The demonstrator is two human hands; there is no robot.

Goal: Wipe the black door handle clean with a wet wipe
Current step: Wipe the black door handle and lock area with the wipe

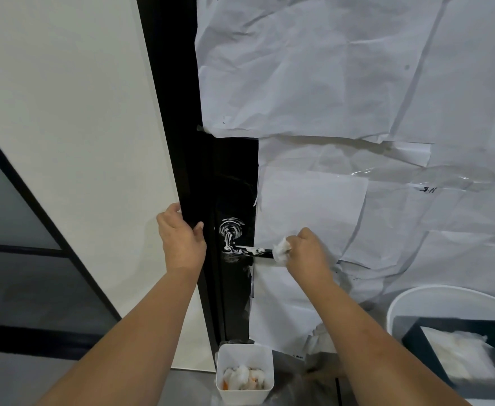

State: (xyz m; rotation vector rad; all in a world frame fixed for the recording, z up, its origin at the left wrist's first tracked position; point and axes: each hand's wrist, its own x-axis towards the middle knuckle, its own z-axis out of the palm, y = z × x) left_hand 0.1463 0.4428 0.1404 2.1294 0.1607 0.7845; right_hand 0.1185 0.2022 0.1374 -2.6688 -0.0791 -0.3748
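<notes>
The black door handle (253, 252) sticks out to the right from a black door strip, smeared with white foam on its round base and along the lever. My right hand (307, 250) grips a crumpled white wet wipe (281, 251) and presses it against the lever's right end. My left hand (180, 238) clasps the black door edge (193, 177) just left of the handle, thumb wrapped over the front.
Crumpled white paper (357, 112) covers the door to the right of the handle. A small white bin (245, 373) holding used wipes stands on the floor below. At lower right a white tub (416, 300) holds a dark box of fresh wipes (460, 358). A white wall panel lies left.
</notes>
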